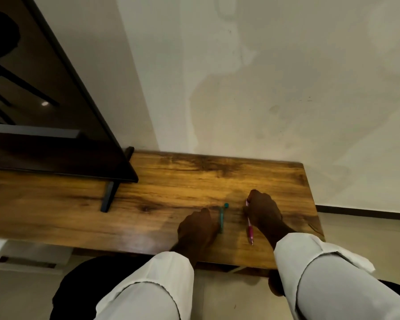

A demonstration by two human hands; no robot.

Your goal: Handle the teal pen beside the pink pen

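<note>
Near the front right corner of the glossy, wood-grained table (194, 174), the right hand (262, 210) curls around a slim pink pen (249, 229), perhaps to lift it. The left hand (198, 227) rests with curled fingers against a thin green pen (221, 219) that lies flat.

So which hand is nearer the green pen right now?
Left. The left hand lies right beside the green pen, seemingly touching its left side. The right hand is off to the pen's right, gripping the pink pen.
</note>
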